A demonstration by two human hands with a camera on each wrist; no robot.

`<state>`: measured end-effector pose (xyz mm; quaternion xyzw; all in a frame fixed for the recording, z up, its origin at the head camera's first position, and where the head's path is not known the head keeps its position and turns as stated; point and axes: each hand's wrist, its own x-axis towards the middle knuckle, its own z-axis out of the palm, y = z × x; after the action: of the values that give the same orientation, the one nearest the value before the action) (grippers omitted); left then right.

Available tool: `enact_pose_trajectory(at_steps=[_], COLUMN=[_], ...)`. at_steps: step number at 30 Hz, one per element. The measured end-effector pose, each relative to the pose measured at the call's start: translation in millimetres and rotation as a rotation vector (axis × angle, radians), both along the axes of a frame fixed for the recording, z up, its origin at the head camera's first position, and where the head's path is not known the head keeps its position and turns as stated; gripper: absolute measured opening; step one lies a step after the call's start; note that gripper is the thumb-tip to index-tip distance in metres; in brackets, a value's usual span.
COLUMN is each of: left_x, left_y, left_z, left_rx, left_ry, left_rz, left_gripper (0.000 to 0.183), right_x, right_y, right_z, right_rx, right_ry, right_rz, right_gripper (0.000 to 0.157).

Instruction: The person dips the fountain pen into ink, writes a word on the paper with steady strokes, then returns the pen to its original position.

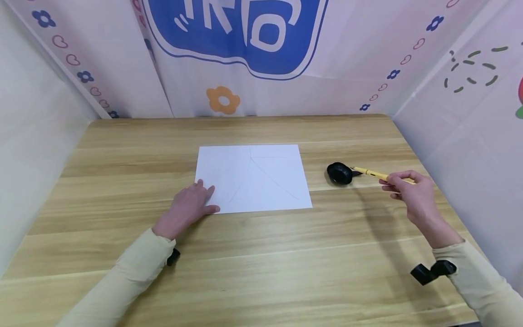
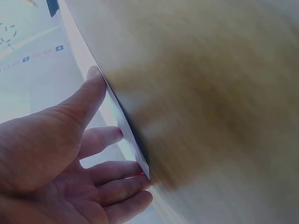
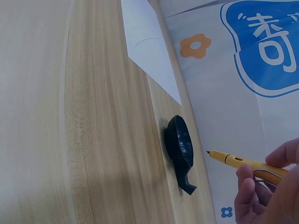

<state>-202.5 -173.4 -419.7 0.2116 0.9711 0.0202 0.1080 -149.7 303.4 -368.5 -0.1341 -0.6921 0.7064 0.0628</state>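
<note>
My left hand (image 1: 185, 205) rests on the near left corner of a white sheet of paper (image 1: 278, 181), fingers spread, thumb along the near edge. In the left wrist view, the fingertips (image 2: 96, 74) meet the sheet's edge. Thin, faint lines fan out from near the sheet's far edge. To the right, my right hand (image 1: 416, 195) pinches a yellow pen (image 1: 377, 175), its dark tip pointing left. The pen is held above the table, close to a black spoon (image 1: 340, 173) with a wide bowl and a short bent handle (image 3: 186, 182).
The wood-grain table (image 1: 261, 263) has a printed white curtain (image 1: 327, 95) along its far edge, with a blue emblem and an orange flower. White panels (image 1: 461, 122) close it in at both sides. A black wrist device (image 1: 433, 271) hangs under the right sleeve.
</note>
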Motion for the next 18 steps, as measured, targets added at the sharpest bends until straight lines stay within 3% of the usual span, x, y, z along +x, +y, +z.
enact_pose_trajectory(at_steps=[11, 18], left_x=[-0.1, 0.3], left_y=[1, 0], left_z=[0.7, 0.7], left_rx=[0.0, 0.001], left_ry=[0.0, 0.001], left_rz=[0.003, 0.002], left_gripper=[0.06, 0.06], right_x=[1.4, 1.5], right_y=[6, 8], right_z=[-4.9, -10.5], right_rx=[-0.001, -0.009], right_ry=[-0.089, -0.1], right_rz=[-0.026, -0.021], right_gripper=[0.011, 0.014])
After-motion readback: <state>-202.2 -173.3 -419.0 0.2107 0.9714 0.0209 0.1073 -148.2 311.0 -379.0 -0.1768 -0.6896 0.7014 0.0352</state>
